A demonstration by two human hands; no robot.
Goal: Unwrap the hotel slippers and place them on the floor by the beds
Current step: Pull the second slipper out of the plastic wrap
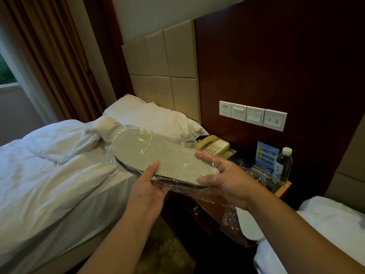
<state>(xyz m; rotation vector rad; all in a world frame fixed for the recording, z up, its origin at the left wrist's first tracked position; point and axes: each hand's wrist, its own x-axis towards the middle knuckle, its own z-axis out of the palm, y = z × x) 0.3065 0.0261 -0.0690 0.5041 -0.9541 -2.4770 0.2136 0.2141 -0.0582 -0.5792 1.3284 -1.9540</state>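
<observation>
I hold the wrapped slippers sole-up at the centre. My left hand grips their near edge, thumb on the sole. My right hand holds the 3 o'clock end, with clear film over its fingertips. A bed lies at 9 o'clock. At 2 o'clock, a nightstand carries a telephone and a water bottle. Another wrapped pack sits at 5 o'clock beside a second bed.

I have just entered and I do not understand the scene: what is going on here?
A person holds the slippers, still sealed in their clear plastic wrap. The left hand grips the near edge, and the right hand holds the other end, its fingers apparently under the plastic. A second wrapped pack rests against the bed on the right.
</observation>
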